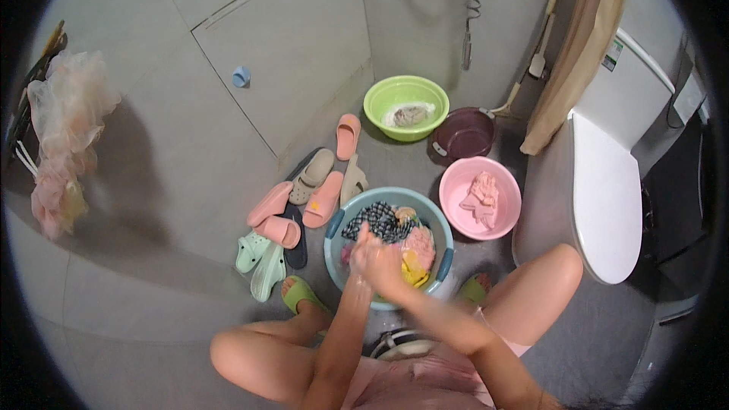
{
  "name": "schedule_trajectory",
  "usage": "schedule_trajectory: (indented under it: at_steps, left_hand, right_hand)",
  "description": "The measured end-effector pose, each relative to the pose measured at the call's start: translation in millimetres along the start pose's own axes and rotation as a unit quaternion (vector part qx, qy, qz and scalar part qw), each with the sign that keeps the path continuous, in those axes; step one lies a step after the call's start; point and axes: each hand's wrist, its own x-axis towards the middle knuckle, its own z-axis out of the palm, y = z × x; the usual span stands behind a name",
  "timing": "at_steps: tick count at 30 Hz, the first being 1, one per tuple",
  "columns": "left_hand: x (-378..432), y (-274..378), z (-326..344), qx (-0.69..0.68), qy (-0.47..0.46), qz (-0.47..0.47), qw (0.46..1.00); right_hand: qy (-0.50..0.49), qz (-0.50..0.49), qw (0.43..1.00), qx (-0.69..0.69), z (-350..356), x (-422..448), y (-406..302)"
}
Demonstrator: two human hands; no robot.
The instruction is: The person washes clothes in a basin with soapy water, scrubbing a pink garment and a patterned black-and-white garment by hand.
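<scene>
A blue-grey plastic basin (332,265) stands on the floor between my feet with mixed clothes in it. My left hand (364,247) and my right hand (383,265) are pressed together above it, wet and partly blurred. Whether anything is between them cannot be made out. Beyond the hands lies a black-and-white checked cloth (379,222). A pink cloth (420,246) and a yellow cloth (414,267) lie on the right side of the basin.
A pink basin (450,210) with pink cloth, a dark red basin (464,136) and a green basin (407,88) with a wet pale cloth stand beyond. Slippers and clogs (273,205) crowd the left. A white toilet (606,199) is at the right, beside a beige curtain (581,57).
</scene>
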Motion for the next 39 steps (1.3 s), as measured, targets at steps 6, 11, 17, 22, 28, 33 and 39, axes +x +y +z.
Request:
schedule_trajectory:
  at_steps: [6,11,17,22,28,33,39]
  left_hand:
    - [11.9,-19.9,8.5,0.158,0.124,0.035,0.979]
    - [14.9,-10.0,-42.7,-0.112,-0.175,0.013,0.978]
    - [8.6,-21.7,69.7,0.039,0.234,-0.028,0.971]
    - [4.8,8.6,-36.4,-0.072,-0.133,0.007,0.988]
    - [2.7,-19.6,53.2,0.041,0.252,-0.053,0.965]
    - [0.0,2.2,8.2,-0.006,0.074,-0.028,0.997]
    - [-11.1,-8.0,48.5,0.197,0.118,-0.009,0.973]
  right_hand:
    - [0.061,0.076,0.993,0.065,-6.9,53.8,48.0]
    - [0.211,0.066,0.972,-0.076,25.6,19.9,-24.1]
    - [0.039,0.075,0.996,0.038,-13.0,56.1,50.1]
    - [0.071,-0.019,0.997,0.037,6.4,7.0,-9.1]
    - [0.025,0.124,0.990,0.061,-0.6,51.3,56.6]
    - [0.011,0.081,0.996,0.018,13.5,18.5,12.1]
    - [0.015,0.078,0.997,0.021,-0.8,32.5,34.9]
